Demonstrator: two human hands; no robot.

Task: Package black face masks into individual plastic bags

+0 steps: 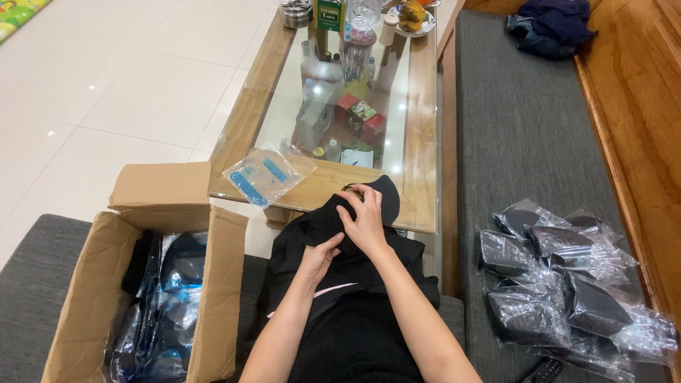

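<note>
Both hands work at a black garment bunched on our lap, near the middle of the scene; our right hand [367,221] lies over the top of the black garment [355,245] with its fingers curled down into a fold, pinching the cloth, while our left hand [320,257] comes up from below with the fingers pressed together against the same bunch; whether the left thumb grips the cloth we cannot tell, since the fabric hides it.

We judge the garment soft and light; it slumps and creases wherever it is not held, so it will not keep a shape by itself and will sag from any single grip; the surface looks matt rather than slick, so it should not slide out of a pinch; a seam or edge, taken at two well-separated places, seems to us the surest hold.

To the left a cardboard box [142,284] stands open with clear bagged dark items inside; just beyond the garment, on the near edge of the glass-topped table [418,128], lies a flat clear plastic bag [266,175] with blue marks; to the right, on the grey cushion [532,142], sits a heap of bagged dark pieces [567,284], well apart from our hands.
</note>
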